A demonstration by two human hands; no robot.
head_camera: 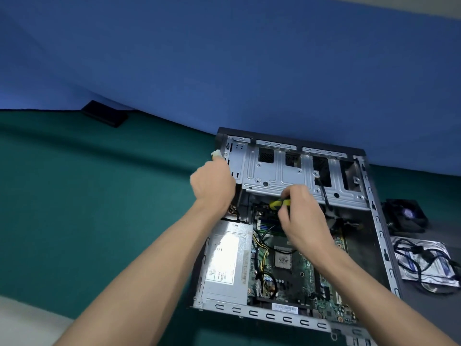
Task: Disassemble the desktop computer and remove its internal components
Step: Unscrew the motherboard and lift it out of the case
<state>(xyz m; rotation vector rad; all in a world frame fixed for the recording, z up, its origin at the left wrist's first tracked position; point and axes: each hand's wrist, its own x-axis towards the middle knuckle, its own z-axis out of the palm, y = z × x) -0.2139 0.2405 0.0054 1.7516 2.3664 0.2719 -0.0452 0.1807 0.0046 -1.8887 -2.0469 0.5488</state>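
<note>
The open desktop case [374, 221] is lying on its side on the green tabletop [99, 208], under both hands. Cable removal appears to be the step in hand: a yellow-handled tool [280, 203], probably cutters, is being gripped by the right hand [303, 221] just below the drive cage [287, 171]. A white connector [216, 154] is being held in the curled left hand [213, 183] at the case's far-left corner. Next, the wiring beside the power supply [224, 265] likely needs freeing from the motherboard [294, 270].

Inside the open computer case [374, 196], the right hand [303, 216] pinches yellow-handled pliers [279, 204]; the left hand [213, 182] clutches a white connector [216, 154].
</note>
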